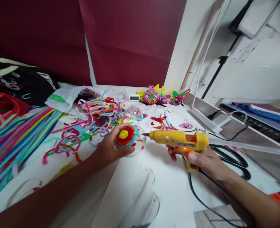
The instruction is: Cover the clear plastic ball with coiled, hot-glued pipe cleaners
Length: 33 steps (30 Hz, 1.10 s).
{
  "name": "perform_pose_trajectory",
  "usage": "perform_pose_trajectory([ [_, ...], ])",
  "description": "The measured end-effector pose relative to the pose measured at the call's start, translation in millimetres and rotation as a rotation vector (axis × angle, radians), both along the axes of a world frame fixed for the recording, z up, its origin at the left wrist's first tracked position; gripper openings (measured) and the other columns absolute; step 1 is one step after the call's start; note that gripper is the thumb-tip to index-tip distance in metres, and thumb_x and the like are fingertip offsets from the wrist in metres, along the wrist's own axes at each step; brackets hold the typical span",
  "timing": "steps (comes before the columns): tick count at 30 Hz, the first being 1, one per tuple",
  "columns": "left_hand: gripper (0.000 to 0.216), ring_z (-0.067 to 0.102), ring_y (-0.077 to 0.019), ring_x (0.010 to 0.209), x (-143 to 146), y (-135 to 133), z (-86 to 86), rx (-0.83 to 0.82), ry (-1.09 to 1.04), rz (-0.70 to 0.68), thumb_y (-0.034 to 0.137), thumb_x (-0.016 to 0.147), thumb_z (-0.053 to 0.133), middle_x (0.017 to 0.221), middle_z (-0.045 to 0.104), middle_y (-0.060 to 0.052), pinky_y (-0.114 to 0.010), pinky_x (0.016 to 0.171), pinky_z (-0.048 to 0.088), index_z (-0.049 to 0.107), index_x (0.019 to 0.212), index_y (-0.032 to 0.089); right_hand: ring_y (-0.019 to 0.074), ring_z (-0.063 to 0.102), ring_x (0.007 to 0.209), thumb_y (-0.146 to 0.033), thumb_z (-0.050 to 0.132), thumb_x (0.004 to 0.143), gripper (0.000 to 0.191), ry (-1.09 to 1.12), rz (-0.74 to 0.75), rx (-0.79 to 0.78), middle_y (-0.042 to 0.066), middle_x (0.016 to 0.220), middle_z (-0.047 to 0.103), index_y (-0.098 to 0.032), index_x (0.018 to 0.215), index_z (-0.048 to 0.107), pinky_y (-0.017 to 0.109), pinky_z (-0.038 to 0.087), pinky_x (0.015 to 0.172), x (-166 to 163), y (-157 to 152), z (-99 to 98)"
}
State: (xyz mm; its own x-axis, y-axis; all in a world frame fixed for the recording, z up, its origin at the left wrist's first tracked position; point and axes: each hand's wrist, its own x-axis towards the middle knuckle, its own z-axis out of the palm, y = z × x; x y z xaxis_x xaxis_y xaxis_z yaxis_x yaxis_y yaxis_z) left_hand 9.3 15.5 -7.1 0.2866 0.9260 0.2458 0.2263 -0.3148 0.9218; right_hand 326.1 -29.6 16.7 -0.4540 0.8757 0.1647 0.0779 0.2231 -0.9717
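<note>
My left hand (111, 145) is closed around a clear plastic ball (142, 142). Coiled pipe cleaner in yellow, red, orange and light blue (129, 134) covers the ball's left side, and its right side is bare and see-through. A yellow hot glue gun (175, 138) is gripped in my right hand (201, 160), its small indicator light glowing orange. The gun's nozzle points left, close to the ball's bare side; whether it touches, I cannot tell. A clear glue stick (246, 146) sticks out of the gun's back.
Bundled pipe cleaners (23, 139) lie at left, with tangled scraps (97, 109) behind my left hand. Finished decorated balls (151, 95) and a small digital clock (133, 98) stand at the back. Black cable (234, 161) loops at right. White paper (121, 193) lies in front.
</note>
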Motion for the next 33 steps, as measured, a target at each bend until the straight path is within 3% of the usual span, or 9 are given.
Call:
perform_pose_trajectory([
  [5,0.073,0.065,-0.0302,0.122,1,-5,2.2,0.005,-0.013,0.013,0.051,0.074,0.086,0.132,0.065,-0.007,-0.04,0.107,0.05,0.054,0.135,0.026,0.0207,0.065,0.075,-0.066,0.064,0.09,0.049,-0.16,0.054,-0.02,0.008,0.098,0.074,-0.021,0.103,0.08,0.03,0.054,0.065,-1,-3,5.8],
  [11,0.077,0.067,-0.03,0.117,2,-6,4.9,0.026,0.052,-0.012,0.053,0.075,0.084,0.131,0.066,-0.008,-0.038,0.102,0.053,0.051,0.138,0.025,0.023,0.067,0.085,-0.069,0.064,0.088,0.056,-0.206,0.081,-0.098,0.011,0.105,0.073,-0.019,0.107,0.079,0.031,0.056,0.072,-5,-3,9.5],
  [15,0.08,0.068,-0.0311,0.116,6,-12,8.4,0.015,0.052,0.031,0.058,0.073,0.083,0.129,0.067,-0.009,-0.039,0.103,0.053,0.052,0.138,0.024,0.0245,0.068,0.095,-0.066,0.068,0.088,0.051,-0.149,0.088,-0.115,0.01,0.102,0.074,-0.019,0.104,0.079,0.034,0.057,0.084,-6,-4,8.6],
  [19,0.079,0.067,-0.0317,0.117,8,-14,9.0,0.02,0.041,0.033,0.057,0.073,0.084,0.13,0.067,-0.009,-0.039,0.102,0.053,0.052,0.137,0.024,0.0262,0.07,0.098,-0.064,0.069,0.088,0.049,-0.131,0.094,-0.139,0.011,0.104,0.075,-0.019,0.105,0.079,0.036,0.058,0.083,-6,-4,6.3],
  [25,0.079,0.066,-0.033,0.119,6,-12,4.7,0.041,0.051,0.042,0.058,0.073,0.083,0.132,0.066,-0.009,-0.041,0.105,0.052,0.053,0.138,0.025,0.0287,0.07,0.107,-0.061,0.068,0.09,0.044,-0.098,0.121,-0.118,0.011,0.108,0.076,-0.02,0.101,0.079,0.041,0.054,0.096,-6,-3,4.8],
  [33,0.079,0.063,-0.0326,0.124,4,-10,4.7,0.058,0.11,0.006,0.054,0.077,0.081,0.138,0.062,-0.01,-0.039,0.106,0.051,0.047,0.142,0.024,0.0244,0.069,0.095,-0.062,0.067,0.09,0.041,-0.067,0.127,-0.108,0.008,0.096,0.074,-0.022,0.096,0.077,0.035,0.055,0.087,-7,-3,6.6],
])
